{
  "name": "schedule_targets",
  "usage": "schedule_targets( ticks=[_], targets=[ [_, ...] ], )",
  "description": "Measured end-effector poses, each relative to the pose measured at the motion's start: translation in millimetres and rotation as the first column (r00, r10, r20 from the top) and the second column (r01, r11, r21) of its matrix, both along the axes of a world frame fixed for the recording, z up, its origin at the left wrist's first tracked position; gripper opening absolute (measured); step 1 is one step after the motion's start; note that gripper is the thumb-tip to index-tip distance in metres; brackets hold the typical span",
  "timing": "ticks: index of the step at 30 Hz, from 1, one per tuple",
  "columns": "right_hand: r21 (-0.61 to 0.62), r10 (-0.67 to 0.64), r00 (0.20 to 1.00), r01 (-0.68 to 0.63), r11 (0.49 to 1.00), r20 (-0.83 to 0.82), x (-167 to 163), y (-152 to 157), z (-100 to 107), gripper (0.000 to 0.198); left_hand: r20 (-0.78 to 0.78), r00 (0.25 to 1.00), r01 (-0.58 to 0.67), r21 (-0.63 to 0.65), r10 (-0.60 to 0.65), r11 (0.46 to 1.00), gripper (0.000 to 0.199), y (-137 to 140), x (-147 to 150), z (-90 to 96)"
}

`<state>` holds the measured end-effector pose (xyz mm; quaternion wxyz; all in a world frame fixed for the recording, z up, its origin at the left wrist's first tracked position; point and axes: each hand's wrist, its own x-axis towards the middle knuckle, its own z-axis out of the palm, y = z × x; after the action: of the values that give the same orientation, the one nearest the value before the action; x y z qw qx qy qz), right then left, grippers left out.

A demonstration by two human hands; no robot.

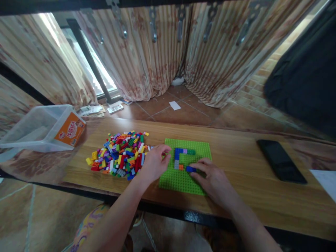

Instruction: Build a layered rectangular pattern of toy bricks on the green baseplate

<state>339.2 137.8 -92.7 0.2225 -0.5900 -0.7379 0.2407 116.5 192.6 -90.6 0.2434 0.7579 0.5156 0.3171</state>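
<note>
A green studded baseplate (181, 183) lies on the wooden table. Fixed on it is an angular row of bricks: a blue brick section (177, 154), a purple brick (185, 151), a green brick (191, 152), a grey brick (176, 164) and an orange brick (181, 167). My right hand (212, 176) pinches a blue brick (191, 169) low over the plate, just right of the orange one; whether it touches the studs I cannot tell. Over the plate's left edge, my left hand (155, 162) has curled fingers with a gap between thumb and forefinger, nothing visible between them.
A heap of loose mixed-colour bricks (120, 154) spreads left of the plate. Beyond it stands a clear plastic bin (39, 129) with an orange label. A black phone (280, 161) lies at the right, near white paper (325, 180). Curtains (147, 59) hang behind the table (236, 150).
</note>
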Motion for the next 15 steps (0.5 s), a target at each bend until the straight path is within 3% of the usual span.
schedule_targets(
  ticks=[5,15],
  targets=[
    [0.018,0.023,0.995,-0.025,1.000,0.098,-8.3,5.3,-0.9,0.020,-0.040,0.997,0.064,0.023,-0.063,0.998,0.014,-10.7,16.9,-7.2],
    [0.008,-0.007,0.997,0.006,1.000,0.077,-9.4,7.2,-3.9,0.024,-0.029,0.997,0.071,0.093,-0.069,0.993,0.015,-12.5,21.6,-9.2]
  ],
)
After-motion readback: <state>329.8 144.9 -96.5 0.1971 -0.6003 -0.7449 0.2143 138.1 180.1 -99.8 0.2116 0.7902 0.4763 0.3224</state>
